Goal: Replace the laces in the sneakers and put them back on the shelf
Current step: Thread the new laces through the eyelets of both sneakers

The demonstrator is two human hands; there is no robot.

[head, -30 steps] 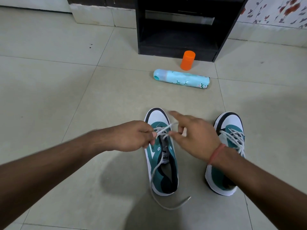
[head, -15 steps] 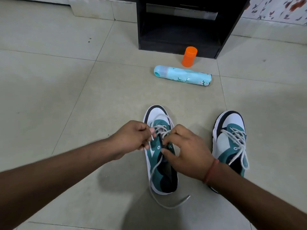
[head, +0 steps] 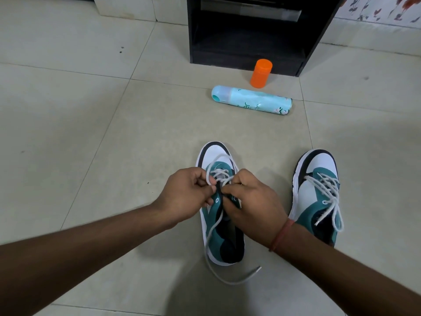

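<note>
Two white, teal and black sneakers stand on the tiled floor with toes pointing away from me. Both my hands work over the middle of the left sneaker [head: 216, 156]. My left hand [head: 186, 197] pinches its white lace [head: 216, 229] at the eyelets, and my right hand [head: 252, 201] pinches the lace just beside it. One loose lace end trails down past the heel onto the floor. The right sneaker [head: 319, 179] stands apart to the right with its white lace threaded and loose ends hanging.
A black shelf unit [head: 248, 53] stands open at the back against the wall. In front of it an orange cap [head: 261, 73] stands upright and a light blue spray can [head: 250, 100] lies on its side.
My right hand has come down from an outstretched pull above the toe and now pinches the lace at the eyelets close to my left hand. The view has tilted a little.
</note>
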